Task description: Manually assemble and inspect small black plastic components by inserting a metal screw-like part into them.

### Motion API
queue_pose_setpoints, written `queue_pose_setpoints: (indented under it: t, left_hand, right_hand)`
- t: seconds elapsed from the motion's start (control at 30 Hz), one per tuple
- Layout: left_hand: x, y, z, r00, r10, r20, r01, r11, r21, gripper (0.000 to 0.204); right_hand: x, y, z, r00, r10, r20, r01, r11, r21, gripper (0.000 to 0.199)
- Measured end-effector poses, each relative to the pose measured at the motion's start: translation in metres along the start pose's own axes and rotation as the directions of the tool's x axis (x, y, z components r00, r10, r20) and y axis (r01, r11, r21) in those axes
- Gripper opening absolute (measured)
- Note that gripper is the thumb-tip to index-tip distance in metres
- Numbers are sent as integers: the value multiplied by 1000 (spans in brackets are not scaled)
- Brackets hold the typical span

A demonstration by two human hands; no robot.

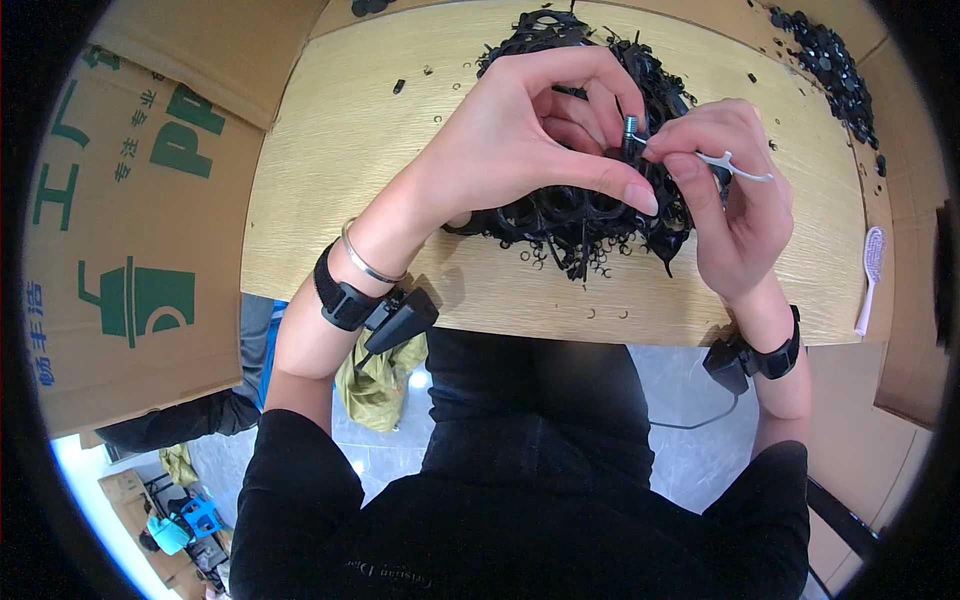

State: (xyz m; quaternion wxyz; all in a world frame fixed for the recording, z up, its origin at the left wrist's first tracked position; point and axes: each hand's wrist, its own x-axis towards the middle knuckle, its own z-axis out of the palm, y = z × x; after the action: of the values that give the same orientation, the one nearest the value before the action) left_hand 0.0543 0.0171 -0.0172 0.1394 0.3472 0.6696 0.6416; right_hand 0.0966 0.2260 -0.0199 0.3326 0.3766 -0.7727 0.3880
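My left hand [540, 140] is curled above the table, its fingers closed around a small black piece with a shiny, ridged metal end [630, 127]. It is too small to tell whether the ridges are a thread or a coil. To its right, my right hand [735, 190] pinches a white plastic floss pick [735, 165]. The pick's head end points left, at or very near the small piece; whether they touch I cannot make out. Under both hands lies a tangled heap of black plastic or rubber parts [560, 212], partly hidden by them.
Small black rings [590, 315] lie scattered around the heap. Many black discs [825, 58] are piled at the far right. A pale hairbrush [872, 265] lies by the right edge. Cardboard walls [215, 235] flank the wooden tabletop [340, 180]. A yellow-green cloth [378, 385] is below.
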Motion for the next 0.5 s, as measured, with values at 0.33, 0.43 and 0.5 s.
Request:
queue_pose_setpoints:
  t: [0.33,0.43,0.5]
  left_hand:
    - [-1,1,1,999,25,-25,-26,999,-24,42]
    - [-1,2,1,1000,22,-21,-22,1000,-12,42]
    - [-1,2,1,999,28,-20,-28,999,-15,42]
  right_hand:
    - [-3,-1,-1,996,56,-65,-61,995,-79,11]
    - [-4,-1,-1,995,87,-50,-87,996,-3,11]
    - [-4,0,0,996,75,-47,-73,997,37,10]
